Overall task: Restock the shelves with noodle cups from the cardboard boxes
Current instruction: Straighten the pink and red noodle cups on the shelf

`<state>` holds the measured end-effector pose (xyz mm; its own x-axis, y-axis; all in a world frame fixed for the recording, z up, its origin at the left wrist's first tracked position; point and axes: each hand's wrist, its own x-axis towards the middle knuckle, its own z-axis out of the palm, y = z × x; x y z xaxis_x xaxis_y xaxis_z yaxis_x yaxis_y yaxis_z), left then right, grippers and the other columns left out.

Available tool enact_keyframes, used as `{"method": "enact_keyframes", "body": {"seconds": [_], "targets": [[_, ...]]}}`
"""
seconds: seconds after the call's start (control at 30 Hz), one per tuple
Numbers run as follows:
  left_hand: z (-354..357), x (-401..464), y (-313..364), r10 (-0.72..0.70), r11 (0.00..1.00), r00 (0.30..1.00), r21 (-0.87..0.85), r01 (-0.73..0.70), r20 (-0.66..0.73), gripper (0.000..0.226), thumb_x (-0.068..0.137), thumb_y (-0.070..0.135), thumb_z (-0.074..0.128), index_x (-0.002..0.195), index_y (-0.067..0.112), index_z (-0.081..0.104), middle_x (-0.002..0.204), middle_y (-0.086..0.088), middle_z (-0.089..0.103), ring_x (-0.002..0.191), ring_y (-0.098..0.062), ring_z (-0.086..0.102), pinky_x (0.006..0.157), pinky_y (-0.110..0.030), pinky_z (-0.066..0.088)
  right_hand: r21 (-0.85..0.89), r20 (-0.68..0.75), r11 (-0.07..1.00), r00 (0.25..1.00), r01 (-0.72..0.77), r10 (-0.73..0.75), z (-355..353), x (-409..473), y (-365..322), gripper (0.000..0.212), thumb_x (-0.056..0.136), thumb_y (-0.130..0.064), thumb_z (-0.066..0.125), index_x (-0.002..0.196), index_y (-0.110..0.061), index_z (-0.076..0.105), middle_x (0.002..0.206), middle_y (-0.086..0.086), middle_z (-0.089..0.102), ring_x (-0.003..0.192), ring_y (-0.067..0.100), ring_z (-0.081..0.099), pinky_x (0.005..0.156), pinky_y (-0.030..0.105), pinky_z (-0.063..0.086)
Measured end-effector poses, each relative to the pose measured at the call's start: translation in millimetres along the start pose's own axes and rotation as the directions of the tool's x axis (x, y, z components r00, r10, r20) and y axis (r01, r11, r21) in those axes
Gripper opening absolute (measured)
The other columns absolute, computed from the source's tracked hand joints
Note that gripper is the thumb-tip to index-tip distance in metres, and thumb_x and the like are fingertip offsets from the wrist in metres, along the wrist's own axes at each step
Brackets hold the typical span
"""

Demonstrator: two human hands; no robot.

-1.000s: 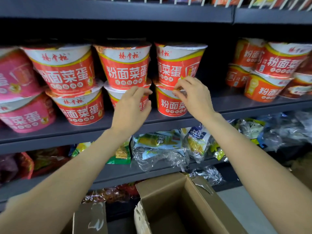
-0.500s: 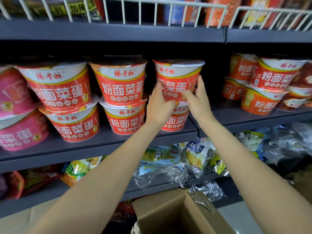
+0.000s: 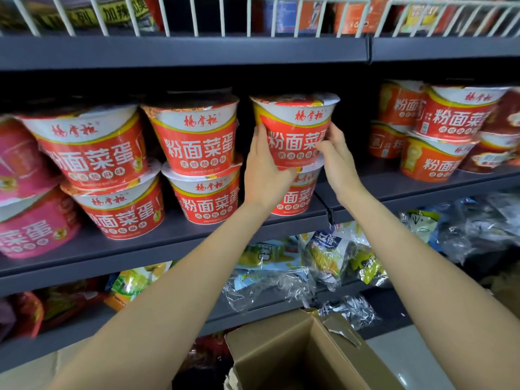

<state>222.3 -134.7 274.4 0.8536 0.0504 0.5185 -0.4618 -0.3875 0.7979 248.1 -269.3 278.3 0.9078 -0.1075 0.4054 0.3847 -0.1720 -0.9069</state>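
The red noodle cup [image 3: 295, 130] sits on top of another red cup [image 3: 295, 197] on the dark grey shelf [image 3: 180, 235]. The left hand [image 3: 263, 175] holds its left side and the right hand [image 3: 336, 161] holds its right side, with fingers curled round it. Left of the grip stand two more stacks of red cups [image 3: 201, 161], then pink cups [image 3: 31, 218] at the far left. Right of the grip, past a gap, more red cups [image 3: 444, 130] crowd the next shelf. Above is a white wire rail [image 3: 253, 15]. Below the hands lie shiny snack bags [image 3: 323, 257], and lower still an open cardboard box [image 3: 304, 350] stands on the floor.
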Motion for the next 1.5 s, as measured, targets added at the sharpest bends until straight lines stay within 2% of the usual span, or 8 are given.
{"method": "enact_keyframes", "body": {"seconds": [0.17,0.37,0.53,0.77,0.9,1.1,1.4,1.5], "targets": [[-4,-14,-14,0.072,0.992,0.996,0.104,-0.066,-0.058,0.083,0.082,0.017,0.072,0.149,0.017,0.023,0.151,-0.003,0.028,0.139,-0.015,0.029,0.110,-0.028,0.033,-0.012,0.079,0.998,0.995,-0.054,0.055,-2,0,-3,0.057,0.096,-0.018,0.049,0.148,-0.023,0.027,0.137,-0.004,0.052,0.116,0.004,0.053,0.093,0.025,0.046],[-7,-28,-15,-0.095,0.992,0.995,0.078,0.098,-0.042,0.076,0.085,0.015,0.065,0.148,0.021,0.022,0.144,-0.006,0.032,0.129,-0.021,0.041,0.106,-0.039,0.040,-0.316,-0.103,0.944,0.993,-0.091,0.061,2,-22,6,0.062,0.094,-0.026,0.056,0.147,-0.018,0.026,0.145,0.008,0.038,0.129,0.023,0.043,0.102,0.037,0.040],[-11,-23,-22,-0.136,0.991,0.986,0.015,0.135,0.091,0.074,0.085,0.006,0.060,0.147,0.028,0.026,0.145,-0.003,0.032,0.129,-0.019,0.043,0.107,-0.042,0.040,-0.328,-0.079,0.944,0.997,-0.023,-0.003,5,-25,10,0.051,0.092,-0.022,0.061,0.138,-0.015,0.041,0.131,0.003,0.053,0.108,0.015,0.054,0.091,0.030,0.047],[-16,-16,-30,-0.080,0.988,0.994,0.137,0.070,0.072,0.068,0.087,0.014,0.060,0.147,0.020,0.029,0.144,-0.003,0.040,0.131,-0.019,0.042,0.106,-0.040,0.041,-0.337,-0.024,0.942,1.000,0.002,-0.011,21,-20,12,0.051,0.091,-0.021,0.062,0.137,-0.019,0.040,0.134,0.001,0.053,0.119,0.019,0.053,0.097,0.039,0.048],[-19,-6,-23,-0.032,0.980,0.999,0.198,0.037,-0.029,0.073,0.090,0.021,0.062,0.150,0.014,0.020,0.151,-0.007,0.030,0.136,-0.019,0.034,0.106,-0.031,0.033,-0.434,-0.132,0.898,0.981,0.074,-0.144,24,-17,9,0.057,0.091,-0.019,0.060,0.142,-0.016,0.035,0.144,0.003,0.042,0.130,0.018,0.041,0.099,0.027,0.036],[-7,23,-24,-0.109,0.986,0.991,0.131,0.099,0.074,0.082,0.085,0.029,0.066,0.150,0.021,0.016,0.149,-0.003,0.036,0.131,-0.025,0.044,0.104,-0.048,0.042,-0.292,-0.047,0.954,0.995,0.074,-0.091,34,-4,9,0.072,0.090,-0.019,0.063,0.149,-0.019,0.023,0.142,0.005,0.046,0.129,0.019,0.046,0.104,0.049,0.043],[-3,13,-28,-0.044,0.987,0.997,0.156,0.033,0.070,0.075,0.086,0.025,0.063,0.149,0.019,0.022,0.145,-0.004,0.040,0.129,-0.022,0.045,0.103,-0.041,0.043,-0.280,0.014,0.957,0.997,0.075,-0.074,29,-6,9,0.071,0.090,-0.019,0.062,0.149,-0.019,0.023,0.142,0.004,0.046,0.128,0.017,0.046,0.106,0.042,0.041],[-14,-7,-18,-0.002,0.959,0.998,0.282,-0.017,0.066,0.066,0.091,0.019,0.057,0.149,0.016,0.025,0.144,-0.004,0.043,0.129,-0.020,0.044,0.100,-0.035,0.042,-0.343,-0.023,0.933,0.992,0.106,-0.121,31,-25,-1,0.059,0.091,-0.012,0.058,0.145,-0.015,0.033,0.143,0.005,0.040,0.129,0.015,0.041,0.104,0.027,0.037]]}}
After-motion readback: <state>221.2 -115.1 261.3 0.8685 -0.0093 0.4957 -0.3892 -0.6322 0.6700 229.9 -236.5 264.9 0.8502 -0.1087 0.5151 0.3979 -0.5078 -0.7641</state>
